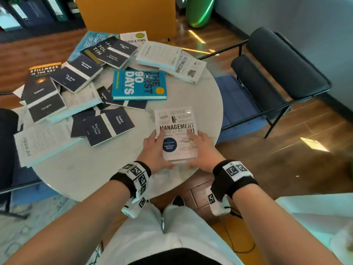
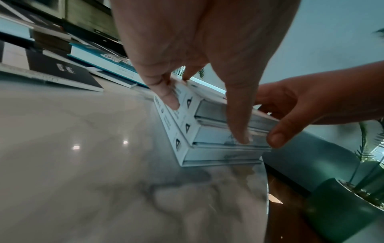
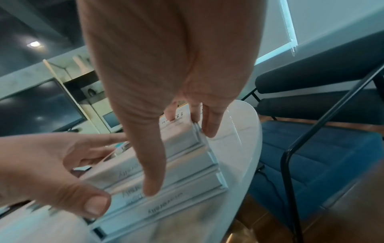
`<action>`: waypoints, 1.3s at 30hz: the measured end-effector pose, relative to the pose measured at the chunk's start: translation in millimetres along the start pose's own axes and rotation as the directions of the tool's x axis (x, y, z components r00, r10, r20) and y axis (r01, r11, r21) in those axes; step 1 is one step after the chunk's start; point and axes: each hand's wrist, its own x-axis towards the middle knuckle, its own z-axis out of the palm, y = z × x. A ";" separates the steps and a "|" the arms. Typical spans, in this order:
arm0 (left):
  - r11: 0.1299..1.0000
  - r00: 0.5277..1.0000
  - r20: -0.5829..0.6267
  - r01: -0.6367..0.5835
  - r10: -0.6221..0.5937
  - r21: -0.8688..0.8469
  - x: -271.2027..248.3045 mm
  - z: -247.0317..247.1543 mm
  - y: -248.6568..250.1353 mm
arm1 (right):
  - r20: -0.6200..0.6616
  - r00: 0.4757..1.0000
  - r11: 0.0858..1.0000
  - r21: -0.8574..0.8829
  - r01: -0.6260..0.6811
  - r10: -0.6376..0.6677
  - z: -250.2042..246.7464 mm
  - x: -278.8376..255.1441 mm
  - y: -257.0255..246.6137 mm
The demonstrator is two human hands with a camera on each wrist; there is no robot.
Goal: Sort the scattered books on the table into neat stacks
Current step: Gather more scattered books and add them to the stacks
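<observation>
The stack of white books [image 1: 176,121] — "Management 101" on top — stands at the near right edge of the round table [image 1: 91,173]. The left hand [image 1: 155,150] and the right hand [image 1: 205,150] press its two sides, fingers spread and nearly straight, thumbs on the near end.

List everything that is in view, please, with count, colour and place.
Stack: three books, white, near table edge.
Blue book: one, table centre.
Dark books: several, navy, scattered left and far.
White books: several, loose, far right and left edge.
Table: one, round, white marble.
Chair: one, dark, blue seat, right of table.
Left hand: one, presses stack's left side.
Right hand: one, presses stack's right side.
</observation>
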 end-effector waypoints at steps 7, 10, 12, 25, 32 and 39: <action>0.998 0.993 -0.098 -0.054 0.058 0.036 1.3 14.4 -9.2 | -0.064 0.998 0.999 -0.037 0.025 -0.027 7.8 3.0 10.2; 0.998 0.992 -0.112 -0.064 0.064 0.006 0.7 15.1 -10.7 | -0.076 0.996 0.999 -0.018 0.044 -0.045 11.5 3.2 14.6; 0.995 0.991 -0.114 -0.079 0.071 -0.059 -1.0 13.8 -10.1 | -0.095 0.994 0.999 0.006 0.054 -0.054 14.1 2.5 17.5; 0.975 0.996 -0.035 -0.087 0.082 -0.203 7.4 11.9 -5.2 | -0.148 0.989 0.999 0.045 0.015 -0.009 25.1 8.4 22.8; 0.978 0.995 -0.041 -0.092 0.086 -0.185 50.9 4.7 14.9 | -0.161 0.986 0.999 0.022 -0.033 0.036 -9.4 37.9 27.9; 0.967 0.994 -0.038 -0.107 0.100 -0.233 73.3 -3.7 17.3 | -0.096 0.991 0.995 -0.004 -0.099 0.098 -25.7 61.1 19.7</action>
